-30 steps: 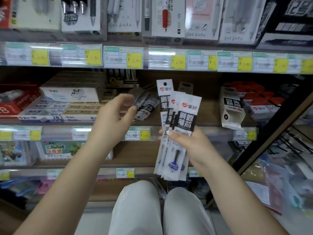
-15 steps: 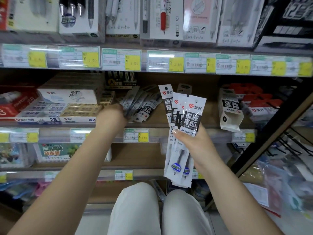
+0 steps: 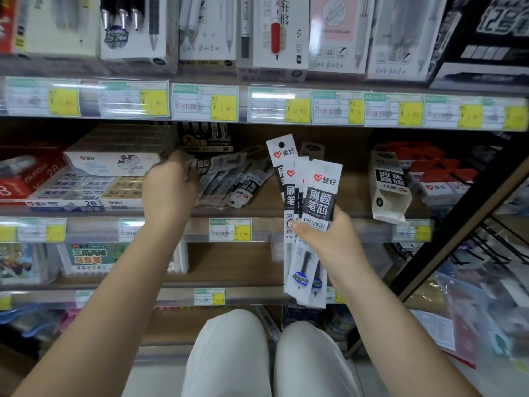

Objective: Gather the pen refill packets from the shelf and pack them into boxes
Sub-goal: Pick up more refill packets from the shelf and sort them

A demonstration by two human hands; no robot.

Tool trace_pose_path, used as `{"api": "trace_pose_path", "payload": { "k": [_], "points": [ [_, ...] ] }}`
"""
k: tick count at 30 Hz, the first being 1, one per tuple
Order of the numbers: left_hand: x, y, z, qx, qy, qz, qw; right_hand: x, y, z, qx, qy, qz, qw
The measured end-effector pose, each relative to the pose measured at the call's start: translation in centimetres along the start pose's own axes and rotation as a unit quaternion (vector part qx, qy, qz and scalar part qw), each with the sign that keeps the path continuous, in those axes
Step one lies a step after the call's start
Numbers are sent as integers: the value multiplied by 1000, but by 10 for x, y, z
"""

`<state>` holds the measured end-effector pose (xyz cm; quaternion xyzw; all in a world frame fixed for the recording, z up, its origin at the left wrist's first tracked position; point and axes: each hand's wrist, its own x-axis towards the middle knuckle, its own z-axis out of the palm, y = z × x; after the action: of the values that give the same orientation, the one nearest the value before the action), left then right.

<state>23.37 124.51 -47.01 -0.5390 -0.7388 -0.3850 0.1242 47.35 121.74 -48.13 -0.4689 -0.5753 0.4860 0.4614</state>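
Left hand (image 3: 169, 187) has reached the glossy flat refill packets (image 3: 229, 181).

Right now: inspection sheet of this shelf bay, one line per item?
Surface: wooden shelf, price tags along its front edge.
Job's things: loose refill packets on the shelf; fanned packets held upright.
Clutter: eraser boxes left; opened white box right.
Grippers: left hand reaching into the loose packets, grip blurred; right hand grips the fan.
Cables: nothing seen.
Surroundings: pen boxes on the shelf above; plastic bags lower right.
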Motion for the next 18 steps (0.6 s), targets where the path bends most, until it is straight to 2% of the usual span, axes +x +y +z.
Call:
{"api": "trace_pose_path", "payload": {
  "k": [3, 6, 8, 10, 14, 18],
  "points": [
    [-9, 8, -17, -118, 8, -11, 993, 0, -6, 0, -19, 4, -55, 998],
    [-20, 17, -37, -184, 24, 30, 982, -1, -11, 3, -31, 28, -115, 993],
    [-26, 23, -51, -233, 11, 55, 971, -2, -15, 4, -50, 46, -173, 983],
    [-32, 30, -65, -286, -19, 70, 956, -3, -23, 5, -71, 26, -219, 973],
    [-39, 50, -75, -414, -94, 44, 904, -4, -30, 8, -118, -42, -214, 969],
    [-42, 62, -72, -475, -145, 6, 868, -3, -29, 12, -126, -23, -190, 973]
  ]
}}
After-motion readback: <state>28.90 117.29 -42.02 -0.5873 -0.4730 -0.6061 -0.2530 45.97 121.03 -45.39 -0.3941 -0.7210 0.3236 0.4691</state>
